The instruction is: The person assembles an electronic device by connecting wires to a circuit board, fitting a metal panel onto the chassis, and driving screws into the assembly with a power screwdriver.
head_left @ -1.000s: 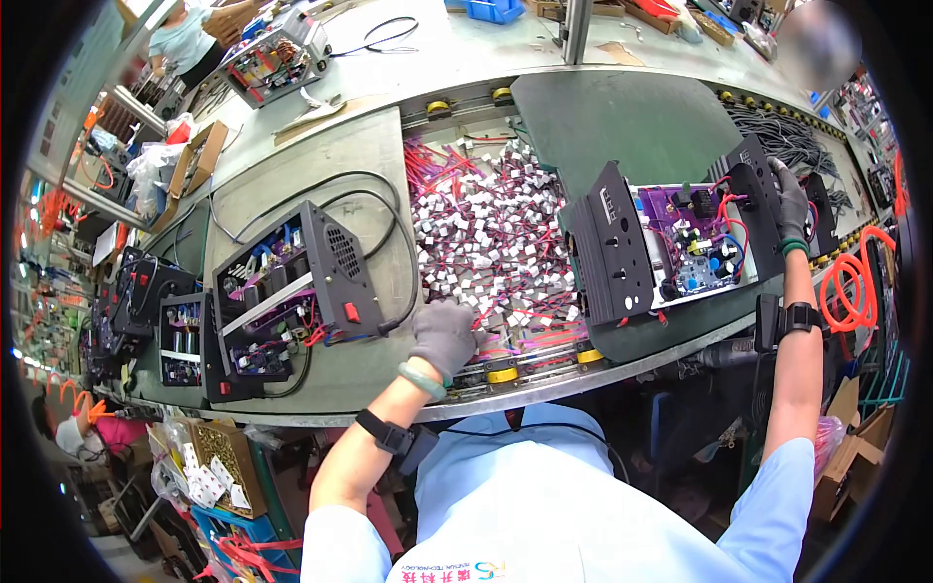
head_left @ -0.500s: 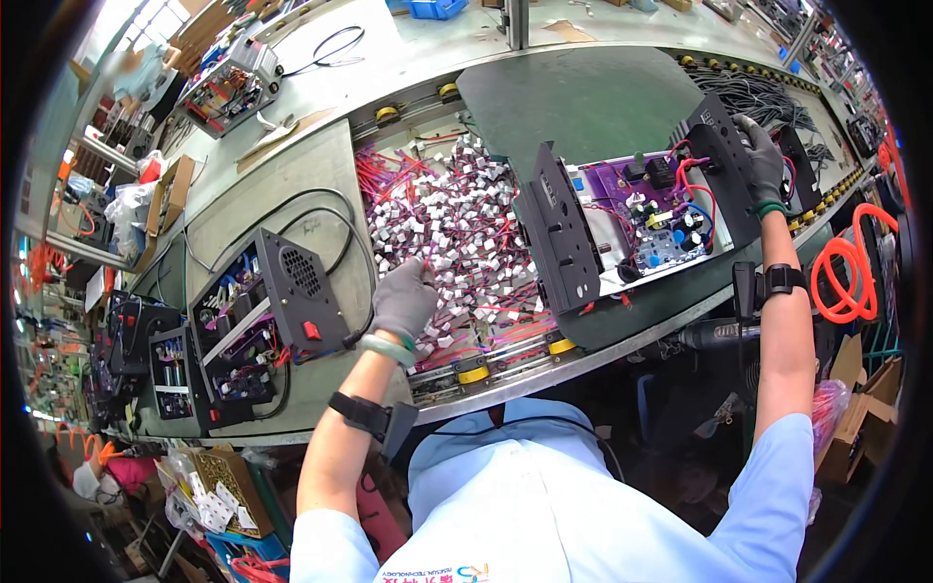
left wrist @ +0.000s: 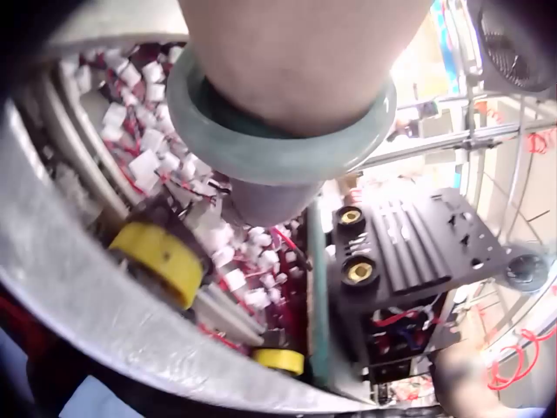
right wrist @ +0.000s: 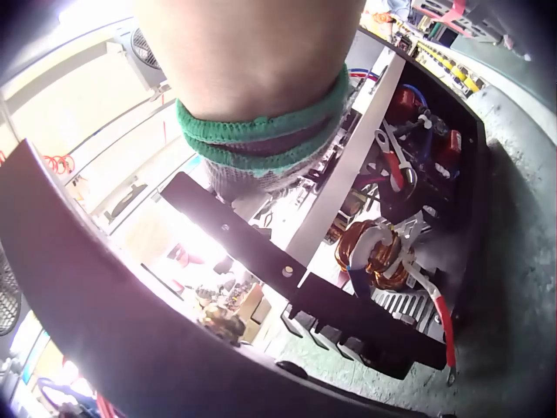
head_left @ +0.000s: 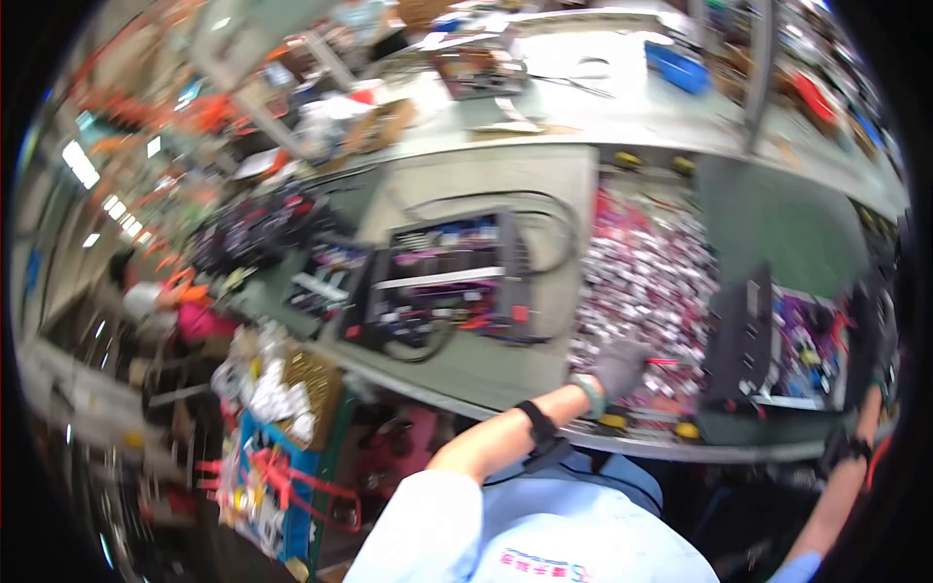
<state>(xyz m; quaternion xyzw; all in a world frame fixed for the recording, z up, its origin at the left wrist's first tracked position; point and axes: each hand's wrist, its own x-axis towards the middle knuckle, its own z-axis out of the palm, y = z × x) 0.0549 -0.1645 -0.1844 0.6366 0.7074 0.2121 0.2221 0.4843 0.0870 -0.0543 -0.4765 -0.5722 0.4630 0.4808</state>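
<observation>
My gloved left hand (head_left: 622, 367) is low over a pile of white plug connectors with red and purple wires (head_left: 646, 277). A red wire lead (head_left: 663, 362) juts from its fingertips, which seem to pinch it; the left wrist view hides most of the fingers. To the right stands an open machine chassis with black end panels (head_left: 741, 340) and a purple circuit board (head_left: 802, 335). My gloved right hand (head_left: 882, 325) grips its right end panel, blurred near the view's edge. In the right wrist view a copper coil (right wrist: 374, 252) sits inside a dark housing beside the hand.
Another open machine (head_left: 452, 277) with a black cable lies left of the pile, with further units beyond it. Yellow rollers (head_left: 686, 429) line the bench's near edge. A box of small parts (head_left: 311, 394) and a blue crate (head_left: 255, 437) stand below on the left.
The head view has swung left, shifting the bench rightward and blurring it. My left hand went from the pile's near edge into it, then back toward its near side. The right hand stays at the panel.
</observation>
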